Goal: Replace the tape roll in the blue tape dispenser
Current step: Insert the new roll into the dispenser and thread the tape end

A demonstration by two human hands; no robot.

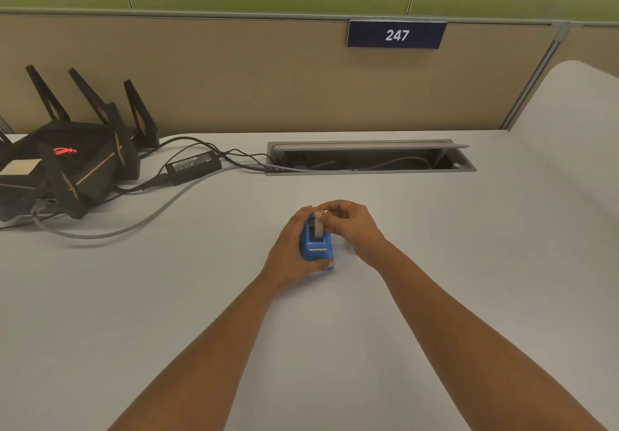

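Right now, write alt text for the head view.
A left hand grips a blue dispenser on a desk while the right hand pinches the tape roll in its top. A black router sits at far left; a sign behind reads 247.

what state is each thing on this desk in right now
blue tape dispenser, upright on the desk, gripped by the left hand
tape roll, in the dispenser's slot, top pinched by the right hand
cable hatch lid, propped open
router, red light on, antennas raised
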